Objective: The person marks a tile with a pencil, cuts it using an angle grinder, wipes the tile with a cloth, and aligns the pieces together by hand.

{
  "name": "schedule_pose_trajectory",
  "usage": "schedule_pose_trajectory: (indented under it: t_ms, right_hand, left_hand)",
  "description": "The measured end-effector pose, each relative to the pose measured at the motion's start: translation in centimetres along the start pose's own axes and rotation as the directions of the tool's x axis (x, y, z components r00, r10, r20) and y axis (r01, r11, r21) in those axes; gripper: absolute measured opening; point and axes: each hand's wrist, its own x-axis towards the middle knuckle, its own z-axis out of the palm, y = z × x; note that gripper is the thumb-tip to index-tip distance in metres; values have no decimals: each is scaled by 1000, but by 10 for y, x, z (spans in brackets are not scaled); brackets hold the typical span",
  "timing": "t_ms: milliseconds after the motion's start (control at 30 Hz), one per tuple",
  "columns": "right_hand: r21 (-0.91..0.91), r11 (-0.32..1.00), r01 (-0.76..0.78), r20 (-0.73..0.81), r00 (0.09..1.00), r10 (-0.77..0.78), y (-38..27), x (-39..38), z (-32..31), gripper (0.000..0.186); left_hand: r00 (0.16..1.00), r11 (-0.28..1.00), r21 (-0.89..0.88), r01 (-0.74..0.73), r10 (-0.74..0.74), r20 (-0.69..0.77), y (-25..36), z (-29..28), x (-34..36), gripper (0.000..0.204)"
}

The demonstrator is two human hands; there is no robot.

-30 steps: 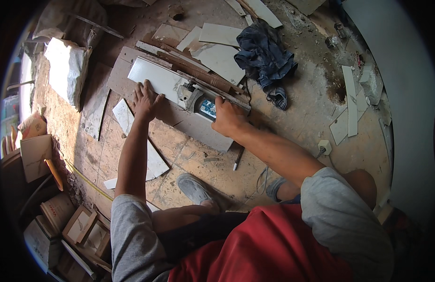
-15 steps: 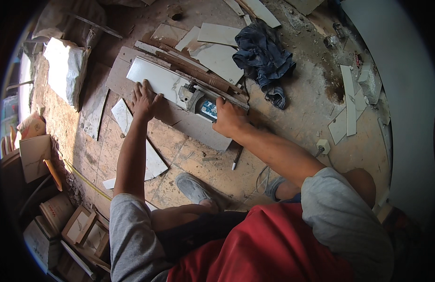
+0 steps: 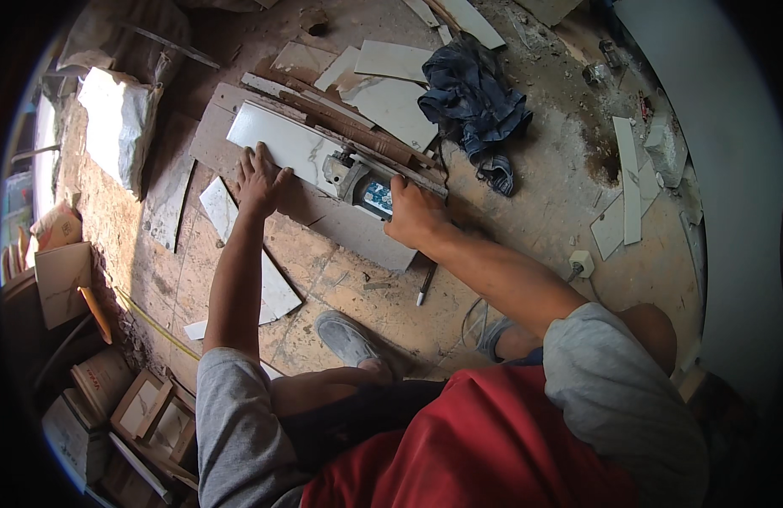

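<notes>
A white marbled tile point(image 3: 271, 135) lies on a larger greyish slab point(image 3: 370, 243) on the floor in front of me. My left hand point(image 3: 260, 181) rests flat with fingers spread over the near edge of the tile. Wrapped round the body of a handheld electric tile cutter point(image 3: 373, 196) is my right hand point(image 3: 415, 213). The cutter, with a metal base and blue label, sits on the tile's right part. Its blade is hidden from this view.
Tile strips and offcuts point(image 3: 393, 62) lie beyond the slab, beside a crumpled dark blue cloth point(image 3: 473, 97). A triangular tile piece point(image 3: 277, 292) and a marker point(image 3: 426, 284) are nearer my feet. A cord runs by a white socket point(image 3: 582, 263) at right.
</notes>
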Motion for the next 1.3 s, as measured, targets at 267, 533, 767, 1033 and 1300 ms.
schedule_pose_trajectory:
  t_ms: [267,533,767,1033,1300]
  right_hand:
    - [3,1000,4,-5,1000,-4,3,-1,3,53]
    - [15,1000,4,-1,1000,-4,7,-2,4,56]
    - [27,1000,-8,17,1000,7,6,-7,-1,53]
    - [1,1000,-5,11,1000,5,8,-9,0,54]
    - [10,1000,-11,-3,1000,11,11,-9,4,54]
  left_hand:
    - [1000,1000,-7,-9,8,-12,-2,2,0,96]
    - [999,1000,-3,-18,18,-32,-3,3,0,96]
    - [999,1000,-8,-27,27,-25,-2,2,0,95]
    - [999,1000,13,-15,15,-28,-2,2,0,94]
    - [999,1000,-14,-25,25,-24,-2,3,1,95]
